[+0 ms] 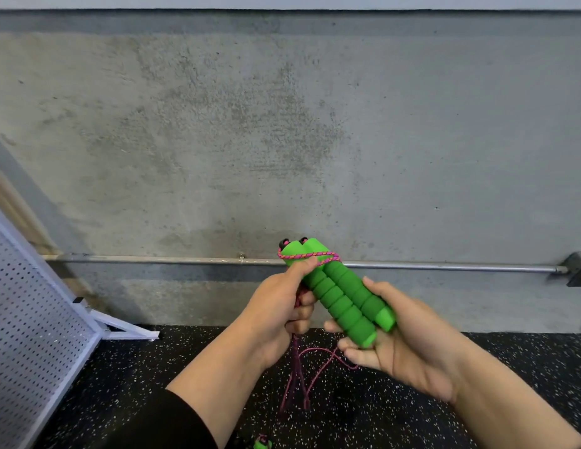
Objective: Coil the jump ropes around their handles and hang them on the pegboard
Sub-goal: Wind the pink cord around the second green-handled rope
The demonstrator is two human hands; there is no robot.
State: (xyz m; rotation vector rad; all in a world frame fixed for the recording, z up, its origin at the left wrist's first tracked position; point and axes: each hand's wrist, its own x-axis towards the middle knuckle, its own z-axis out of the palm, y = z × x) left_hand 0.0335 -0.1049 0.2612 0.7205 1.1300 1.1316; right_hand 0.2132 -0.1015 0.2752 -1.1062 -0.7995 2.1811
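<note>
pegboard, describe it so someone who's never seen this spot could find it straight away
Start at the grey concrete wall and follow it to the far left, down to the speckled black floor. The pegboard leans there, the only white panel, dotted with small holes.

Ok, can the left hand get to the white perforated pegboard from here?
Probably not yet: the left hand grips the pink braided rope at the green foam handles, and the white perforated pegboard stands well off to the left.

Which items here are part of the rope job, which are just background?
Job:
- green handles, cradled in right hand
- pink rope, one turn round the handles, pinched by left hand
- pegboard, at left
- second rope, on the floor at bottom edge

Background:
- concrete wall
- metal pipe
- speckled floor
</note>
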